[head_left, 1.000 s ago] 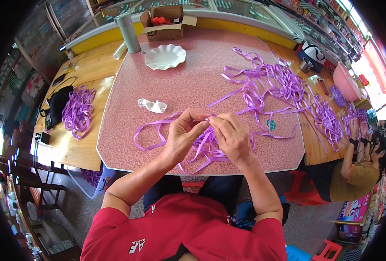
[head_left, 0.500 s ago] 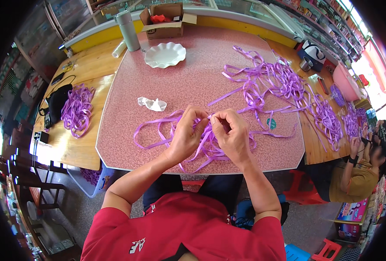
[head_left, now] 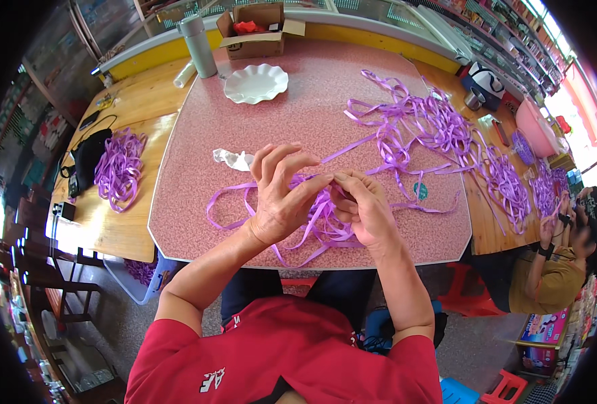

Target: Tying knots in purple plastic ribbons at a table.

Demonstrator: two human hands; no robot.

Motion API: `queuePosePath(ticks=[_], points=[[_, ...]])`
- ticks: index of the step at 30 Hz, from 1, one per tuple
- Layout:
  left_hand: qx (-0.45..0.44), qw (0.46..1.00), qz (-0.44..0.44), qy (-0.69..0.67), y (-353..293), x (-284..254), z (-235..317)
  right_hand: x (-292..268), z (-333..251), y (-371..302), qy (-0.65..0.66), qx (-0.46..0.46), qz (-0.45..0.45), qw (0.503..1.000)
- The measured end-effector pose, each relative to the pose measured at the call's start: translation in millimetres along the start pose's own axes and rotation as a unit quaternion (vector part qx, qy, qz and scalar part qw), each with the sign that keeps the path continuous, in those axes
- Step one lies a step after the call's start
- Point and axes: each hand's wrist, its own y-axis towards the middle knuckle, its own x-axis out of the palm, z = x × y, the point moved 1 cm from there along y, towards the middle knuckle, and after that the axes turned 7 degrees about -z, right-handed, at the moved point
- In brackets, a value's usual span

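A loose heap of purple ribbon [head_left: 325, 229] lies on the pink tabletop beneath both hands. Over its left part is my left hand [head_left: 281, 195], fingers raised and spread, with one fingertip reaching to the right hand's fingertips. My right hand [head_left: 366, 205] is closed in a pinch at the ribbon, just above the heap. The exact bit between its fingertips is too small to see clearly. To the right, a larger tangle of purple ribbon [head_left: 440, 124] spreads toward the table's far right, its strands running back to the hands.
Crumpled white tissue [head_left: 234, 159] lies beyond my left hand. Farther back are a scalloped white plate [head_left: 256, 84], a grey-green bottle [head_left: 199, 47] and an open cardboard box [head_left: 254, 46]. More ribbon [head_left: 120, 168] lies on the left wooden table. A co-worker [head_left: 547, 276] sits at the right.
My left hand has gone from a closed pinch to raised, spread fingers. The right hand stays pinched at almost the same place.
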Motion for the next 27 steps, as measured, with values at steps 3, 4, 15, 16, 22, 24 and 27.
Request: queuePosePath(ticks=[3,4,15,16,22,24,27], points=[[0.009,1.0,-0.011,0.0,0,3,-1,-5,1,3,0.006,0.016,0.0,1.0],[0.007,1.0,-0.023,-0.005,0,4,-2,-4,1,2,0.006,0.016,0.0,1.0],[-0.133,0.947,-0.113,-0.269,1,7,-4,-4,-5,-4,-0.283,-0.11,0.007,0.953],[-0.146,0.94,-0.123,-0.284,1,8,-4,-5,-3,-4,-0.283,-0.109,0.007,0.953],[-0.155,0.934,-0.129,-0.294,-1,10,-7,0,-3,-5,-0.436,-0.233,0.059,0.867],[-0.152,0.934,-0.13,-0.295,-3,11,-9,3,-7,-8,-0.532,-0.246,0.073,0.807],[-0.145,0.936,-0.134,-0.291,-3,12,-9,-1,-8,-8,-0.559,-0.254,0.07,0.786]])
